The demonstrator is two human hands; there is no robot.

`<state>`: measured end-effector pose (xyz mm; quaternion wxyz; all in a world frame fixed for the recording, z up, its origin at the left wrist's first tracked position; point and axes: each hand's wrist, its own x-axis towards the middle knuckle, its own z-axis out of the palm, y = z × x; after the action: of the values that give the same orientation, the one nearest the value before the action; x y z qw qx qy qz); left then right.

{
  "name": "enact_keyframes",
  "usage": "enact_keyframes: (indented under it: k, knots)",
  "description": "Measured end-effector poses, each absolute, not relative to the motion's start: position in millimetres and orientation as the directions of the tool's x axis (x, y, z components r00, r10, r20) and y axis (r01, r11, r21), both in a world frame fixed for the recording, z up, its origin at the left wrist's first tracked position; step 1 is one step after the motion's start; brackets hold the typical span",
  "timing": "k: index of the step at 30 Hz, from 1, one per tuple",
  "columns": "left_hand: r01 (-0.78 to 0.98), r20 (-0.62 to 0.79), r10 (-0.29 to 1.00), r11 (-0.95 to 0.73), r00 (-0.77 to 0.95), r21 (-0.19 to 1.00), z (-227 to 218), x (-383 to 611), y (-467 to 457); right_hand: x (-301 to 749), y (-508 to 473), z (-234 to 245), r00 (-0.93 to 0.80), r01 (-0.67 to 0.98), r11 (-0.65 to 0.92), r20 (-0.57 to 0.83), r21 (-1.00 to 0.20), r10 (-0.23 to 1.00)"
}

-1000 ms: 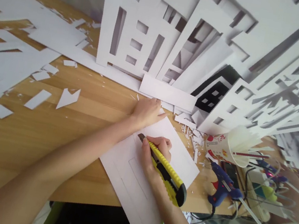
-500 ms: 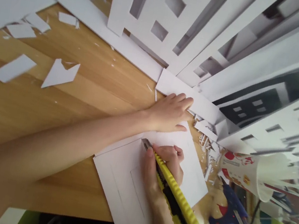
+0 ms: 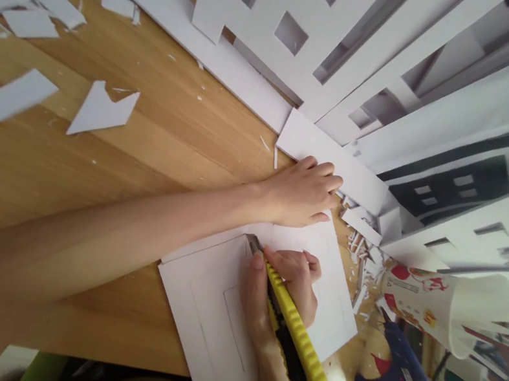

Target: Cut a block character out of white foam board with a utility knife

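My right hand [image 3: 284, 284] is closed around a yellow and black utility knife [image 3: 300, 346], whose blade tip rests on a white foam board sheet [image 3: 210, 301] lying on the wooden table [image 3: 87, 187]. Faint rectangular outlines are scored into the sheet. My left hand [image 3: 304, 189] lies across the sheet's far corner with fingers stretched out flat, pressing it down, fingertips next to a white strip [image 3: 320, 153].
White cut-out building facades [image 3: 358, 51] stand along the back. Loose white offcuts [image 3: 101, 111] scatter at the left. At the right are a paper cup on its side [image 3: 427, 300], a blue glue gun [image 3: 399, 374] and small scraps.
The camera has moved closer and lower, so the view has shifted. The knife tip stays near the same corner of the sheet and my left hand keeps pressing the sheet.
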<state>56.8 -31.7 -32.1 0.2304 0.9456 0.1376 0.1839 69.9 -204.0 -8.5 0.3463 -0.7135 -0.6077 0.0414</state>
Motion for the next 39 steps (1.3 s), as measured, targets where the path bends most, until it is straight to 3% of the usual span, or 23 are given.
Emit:
enact_keyframes:
  k: [10, 21, 39]
  knots:
    - [0.177, 0.271, 0.333, -0.864, 0.903, 0.472, -32, 56, -29, 72, -202, -13, 0.241, 0.843, -0.003, 0.372, -0.538, 0.896]
    - [0.189, 0.288, 0.337, -0.878, 0.896, 0.441, -31, 55, -29, 81, -198, -12, 0.093, 0.821, 0.171, 0.422, -0.545, 0.902]
    - [0.192, 0.312, 0.336, -0.891, 0.889, 0.413, -34, 56, -28, 76, -206, -7, 0.168, 0.877, 0.052, 0.407, -0.478, 0.898]
